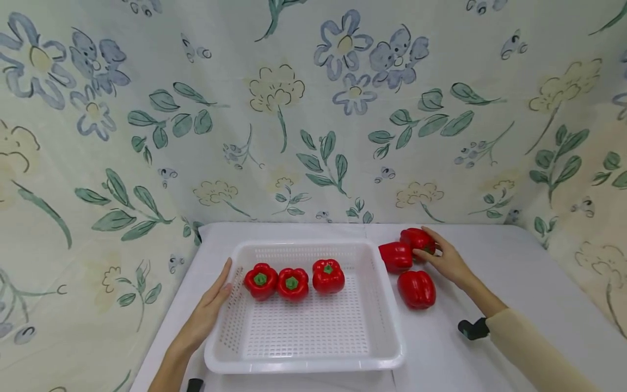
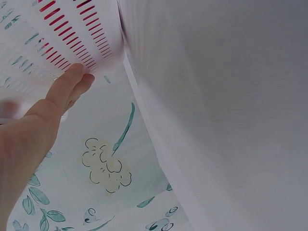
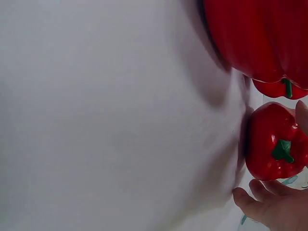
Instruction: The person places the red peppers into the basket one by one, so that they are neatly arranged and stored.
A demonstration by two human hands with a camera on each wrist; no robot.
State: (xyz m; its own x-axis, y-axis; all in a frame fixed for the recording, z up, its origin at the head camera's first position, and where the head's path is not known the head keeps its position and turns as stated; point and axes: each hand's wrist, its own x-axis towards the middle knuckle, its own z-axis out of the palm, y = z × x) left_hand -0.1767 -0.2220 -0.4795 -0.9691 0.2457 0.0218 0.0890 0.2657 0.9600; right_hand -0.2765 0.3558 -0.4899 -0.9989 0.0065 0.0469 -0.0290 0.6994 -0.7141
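A white perforated plastic basket holds three red bell peppers with green stems: one at left, a middle one and one at right. My left hand rests against the basket's left side, fingers fairly straight; in the left wrist view the fingertips touch the slotted outer wall. To the right of the basket, my right hand has its thumb and fingers around the farthest red bell pepper, which sits on the table. In the right wrist view that pepper lies between thumb and fingers.
Two more red bell peppers lie right of the basket, one against its rim and one nearer. The white table backs onto a floral curtain. A black strap end hangs by the right wrist.
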